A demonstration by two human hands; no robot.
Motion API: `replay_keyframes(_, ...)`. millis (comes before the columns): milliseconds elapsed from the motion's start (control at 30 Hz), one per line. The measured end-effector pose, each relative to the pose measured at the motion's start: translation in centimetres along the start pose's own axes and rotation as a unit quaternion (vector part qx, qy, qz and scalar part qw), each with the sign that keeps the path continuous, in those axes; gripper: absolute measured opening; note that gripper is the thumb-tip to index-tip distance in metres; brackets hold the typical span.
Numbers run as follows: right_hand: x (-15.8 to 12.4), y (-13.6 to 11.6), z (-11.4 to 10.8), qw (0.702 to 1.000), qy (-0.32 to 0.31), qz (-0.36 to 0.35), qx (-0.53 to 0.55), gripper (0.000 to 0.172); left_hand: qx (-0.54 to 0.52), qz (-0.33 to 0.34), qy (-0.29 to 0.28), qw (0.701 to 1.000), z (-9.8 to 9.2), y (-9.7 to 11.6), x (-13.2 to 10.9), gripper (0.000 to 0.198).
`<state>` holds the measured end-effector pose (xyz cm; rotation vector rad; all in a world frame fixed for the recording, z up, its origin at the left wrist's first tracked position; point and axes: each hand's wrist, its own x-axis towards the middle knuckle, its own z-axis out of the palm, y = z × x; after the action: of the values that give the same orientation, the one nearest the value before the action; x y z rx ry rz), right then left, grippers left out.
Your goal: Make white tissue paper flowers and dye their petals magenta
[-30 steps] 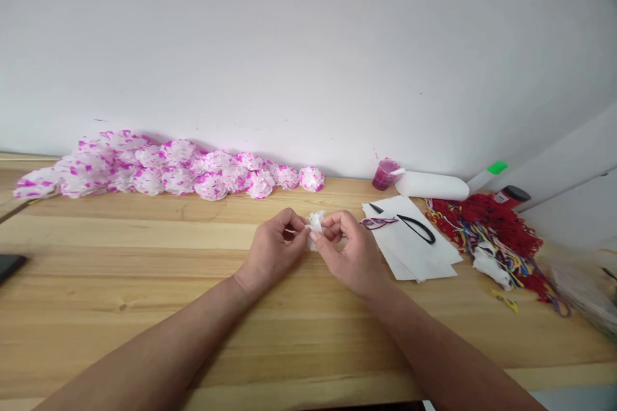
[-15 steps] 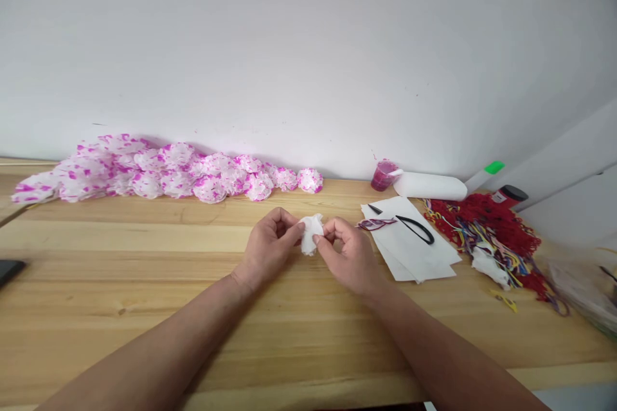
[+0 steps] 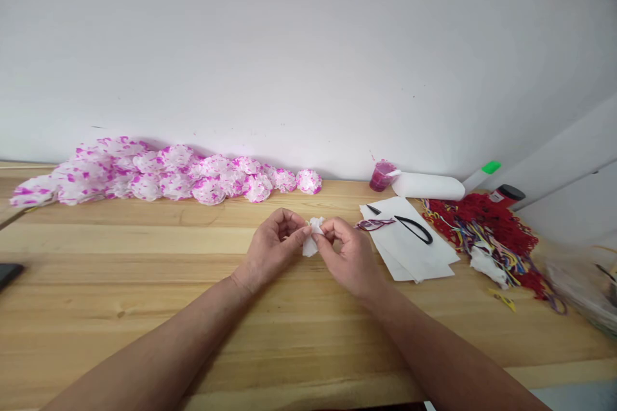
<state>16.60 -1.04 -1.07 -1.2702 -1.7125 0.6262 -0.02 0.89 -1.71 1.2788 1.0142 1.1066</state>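
A small crumpled piece of white tissue paper point(image 3: 311, 244) is held between both hands above the wooden table point(image 3: 202, 334). My left hand point(image 3: 276, 241) pinches its left side between thumb and fingers. From the right, my right hand point(image 3: 348, 253) grips the other side, thumb in front. Fingertips of the two hands nearly meet, hiding part of the tissue. Right of my right hand lie white paper sheets point(image 3: 409, 260), with black-handled scissors point(image 3: 413, 230) and a small bundle of purple and white yarn point(image 3: 375, 224) on top.
Tissue paper flowers with magenta spots point(image 3: 212, 176) line the wall at left. A cup of magenta liquid point(image 3: 382, 176) stands at the back beside a white roll point(image 3: 429, 185). To the right are a heap of red and coloured yarn point(image 3: 501, 225), a black-lidded container point(image 3: 507, 195) and a clear plastic bag point(image 3: 583, 282).
My left thumb and fingers have moved slightly right, closer to my right hand, so the tissue looks narrower and more gathered. The view has shifted very slightly.
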Motion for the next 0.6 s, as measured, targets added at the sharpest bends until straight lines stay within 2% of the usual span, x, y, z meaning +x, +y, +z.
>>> replay_keyframes(100, 0.0, -0.1, 0.0, 0.997, 0.009, -0.058, -0.043, 0.010, -0.025, -0.011, 0.006, 1.000, -0.1, 0.0, 0.1, 0.028)
replay_keyframes(200, 0.0, -0.5, -0.2, 0.996, 0.013, -0.060, -0.057, 0.012, -0.063, -0.037, 0.033, 0.997, -0.2, -0.1, 0.2, 0.030)
replay_keyframes(300, 0.0, -0.9, -0.3, 0.996, 0.021, -0.058, -0.057, 0.010, -0.021, -0.013, 0.046, 0.999, 0.0, -0.4, 0.1, 0.028)
replay_keyframes(433, 0.0, -1.0, -0.3, 1.000, 0.013, -0.007, -0.018, 0.010, 0.062, 0.035, 0.040, 0.997, 0.3, -0.7, -0.3, 0.023)
replay_keyframes(533, 0.0, -0.6, -0.3, 0.999, -0.001, 0.050, 0.020, 0.012, 0.023, 0.020, 0.025, 0.999, 0.4, -0.6, -0.3, 0.024)
replay_keyframes(600, 0.0, -0.5, -0.2, 0.998, -0.001, 0.055, 0.025, 0.011, -0.023, -0.011, 0.015, 1.000, 0.2, -0.4, -0.2, 0.026)
